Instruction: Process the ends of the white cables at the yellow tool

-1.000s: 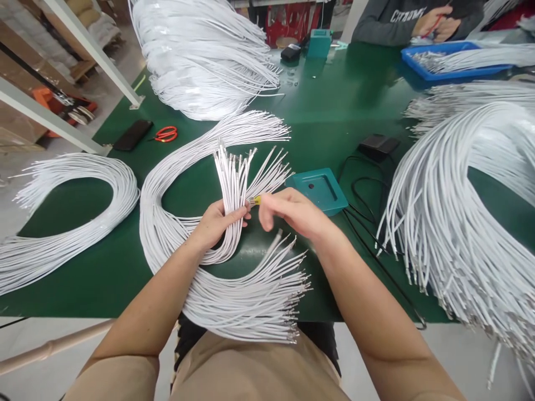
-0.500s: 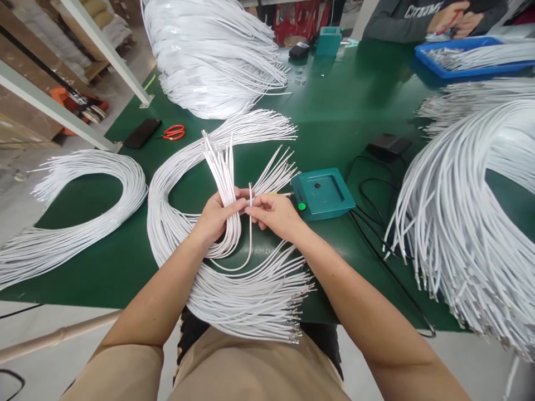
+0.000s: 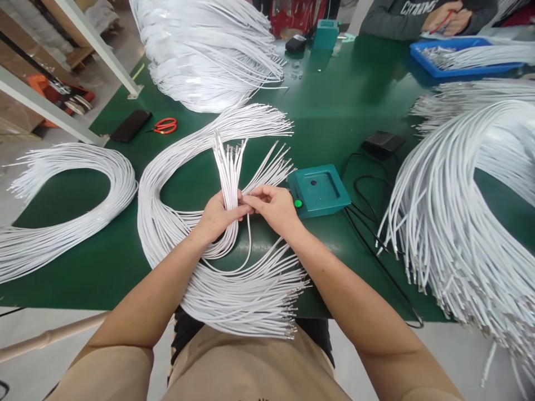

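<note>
A bunch of white cables [image 3: 229,172], metal ends upward, stands in the grip of my left hand [image 3: 219,216]. My right hand [image 3: 271,207] meets it at the fingertips, pinching the end of a single white cable [image 3: 249,239] that loops down below; the pinched end is hidden by the fingers. Around and under the hands lies a large curved bundle of white cables [image 3: 152,206], its lower ends [image 3: 267,306] fanned out near the table edge. Just right of my right hand sits a teal device [image 3: 320,192] with a green button.
A white cable coil [image 3: 121,184] lies left, a big pile [image 3: 460,223] right, another [image 3: 209,55] at the back. Red scissors [image 3: 166,126], a dark phone [image 3: 131,126], a black box [image 3: 382,143] and black cords [image 3: 376,245] are on the green table [image 3: 334,122]. A person sits behind a blue tray [image 3: 476,71].
The single cable's end, upright between my hands before, is now down among the fingers against the bunch. My right fingertips have moved closer to my left hand. The whole view has shifted slightly.
</note>
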`<state>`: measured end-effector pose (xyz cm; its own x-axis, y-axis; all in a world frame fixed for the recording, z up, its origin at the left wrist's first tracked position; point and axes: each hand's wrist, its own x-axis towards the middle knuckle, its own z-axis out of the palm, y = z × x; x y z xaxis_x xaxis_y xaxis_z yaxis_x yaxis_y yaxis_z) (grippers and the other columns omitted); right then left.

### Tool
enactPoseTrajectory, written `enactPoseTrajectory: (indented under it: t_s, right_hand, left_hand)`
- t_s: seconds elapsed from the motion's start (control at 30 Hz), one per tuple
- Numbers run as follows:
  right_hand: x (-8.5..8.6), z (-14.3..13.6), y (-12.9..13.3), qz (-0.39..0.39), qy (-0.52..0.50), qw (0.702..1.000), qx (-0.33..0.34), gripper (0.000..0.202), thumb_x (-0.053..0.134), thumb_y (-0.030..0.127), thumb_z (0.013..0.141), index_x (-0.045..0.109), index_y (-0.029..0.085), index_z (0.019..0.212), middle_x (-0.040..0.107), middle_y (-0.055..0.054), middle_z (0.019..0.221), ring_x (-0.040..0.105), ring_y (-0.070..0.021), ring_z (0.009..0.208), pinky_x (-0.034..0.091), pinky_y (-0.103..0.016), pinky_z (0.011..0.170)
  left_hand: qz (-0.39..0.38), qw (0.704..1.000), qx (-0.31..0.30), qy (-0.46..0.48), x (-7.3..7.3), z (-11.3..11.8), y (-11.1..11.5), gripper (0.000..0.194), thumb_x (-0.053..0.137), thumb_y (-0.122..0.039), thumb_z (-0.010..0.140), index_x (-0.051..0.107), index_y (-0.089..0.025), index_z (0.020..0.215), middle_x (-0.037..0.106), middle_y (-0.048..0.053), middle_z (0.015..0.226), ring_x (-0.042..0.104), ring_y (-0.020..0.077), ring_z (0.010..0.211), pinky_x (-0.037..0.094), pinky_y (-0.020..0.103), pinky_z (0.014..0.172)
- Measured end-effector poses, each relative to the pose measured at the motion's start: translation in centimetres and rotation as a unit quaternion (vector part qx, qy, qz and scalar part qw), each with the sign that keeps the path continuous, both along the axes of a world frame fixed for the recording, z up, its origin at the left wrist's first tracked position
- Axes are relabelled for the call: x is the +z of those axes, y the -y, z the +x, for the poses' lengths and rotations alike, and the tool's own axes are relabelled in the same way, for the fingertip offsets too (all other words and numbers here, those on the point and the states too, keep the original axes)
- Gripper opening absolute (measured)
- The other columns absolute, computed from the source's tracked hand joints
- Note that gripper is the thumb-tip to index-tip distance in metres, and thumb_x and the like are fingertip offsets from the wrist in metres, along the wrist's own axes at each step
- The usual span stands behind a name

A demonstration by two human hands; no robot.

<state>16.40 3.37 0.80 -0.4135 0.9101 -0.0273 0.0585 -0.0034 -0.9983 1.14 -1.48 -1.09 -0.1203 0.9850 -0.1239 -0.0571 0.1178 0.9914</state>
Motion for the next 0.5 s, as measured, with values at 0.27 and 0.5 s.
enactPoseTrajectory:
  t_s: [0.27, 0.5]
  right_hand:
    - [0.22, 0.4, -0.35, -0.262, -0.159, 0.95, 0.065, 0.015, 0.072, 0.028, 0.065, 0.066, 0.014, 0.064, 0.054, 0.004, 0.052, 0.048, -0.0063, 0.051, 0.041, -0.021, 0.054]
    - [0.83, 0.05, -0.02, -0.203, -0.168, 0.964, 0.037, 0.014, 0.062, 0.024, 0.071, 0.07, 0.016, 0.079, 0.042, 0.008, 0.048, 0.04, -0.0063, 0.047, 0.037, -0.022, 0.051]
  left_hand:
    - [-0.002, 1.0, 0.009, 0.019, 0.75, 0.45, 0.13, 0.043, 0.084, -0.028, 0.06, 0.053, -0.016, 0.087, 0.065, -0.001, 0.074, 0.065, 0.0135, 0.065, 0.047, 0.021, 0.052]
    - [0.009, 0.999, -0.031, 0.003, 0.96, 0.69, 0.36, 0.04, 0.08, -0.032, 0.066, 0.051, -0.016, 0.089, 0.069, 0.004, 0.08, 0.068, 0.0165, 0.069, 0.048, 0.023, 0.052]
